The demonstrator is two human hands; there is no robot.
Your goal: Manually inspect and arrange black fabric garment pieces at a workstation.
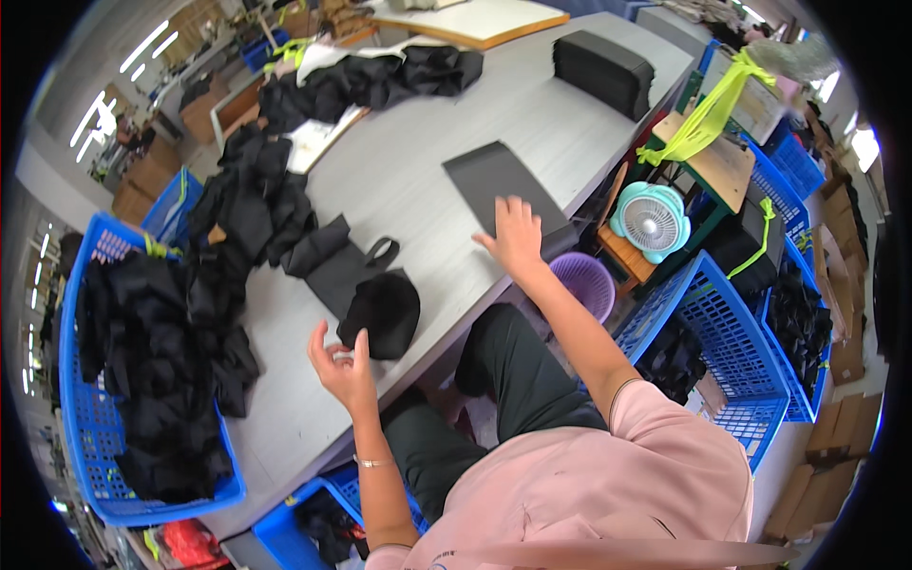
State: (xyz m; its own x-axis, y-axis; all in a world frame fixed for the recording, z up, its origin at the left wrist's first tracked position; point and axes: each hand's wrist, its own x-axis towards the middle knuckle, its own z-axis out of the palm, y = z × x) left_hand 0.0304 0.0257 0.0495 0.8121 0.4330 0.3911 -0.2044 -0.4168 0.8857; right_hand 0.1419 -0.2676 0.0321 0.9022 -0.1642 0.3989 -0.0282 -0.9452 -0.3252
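Note:
My right hand (517,236) lies with its fingers spread on a flat dark grey rectangular panel (489,178) near the table's edge. What the panel is made of I cannot tell. My left hand (346,370) is open, its fingers curved and apart, beside a rounded black fabric piece (385,309). Whether the fingertips touch that piece is unclear. Just behind it lie a flat black fabric piece (332,275) and a small black loop (383,254).
A blue basket (90,418) heaped with black cloth (157,370) stands at the left. More black cloth (249,180) lines the table's far side. A dark stack (603,71) sits at the far right. Beyond the right edge are a purple basket (594,285), a teal fan (652,220) and blue crates (727,347).

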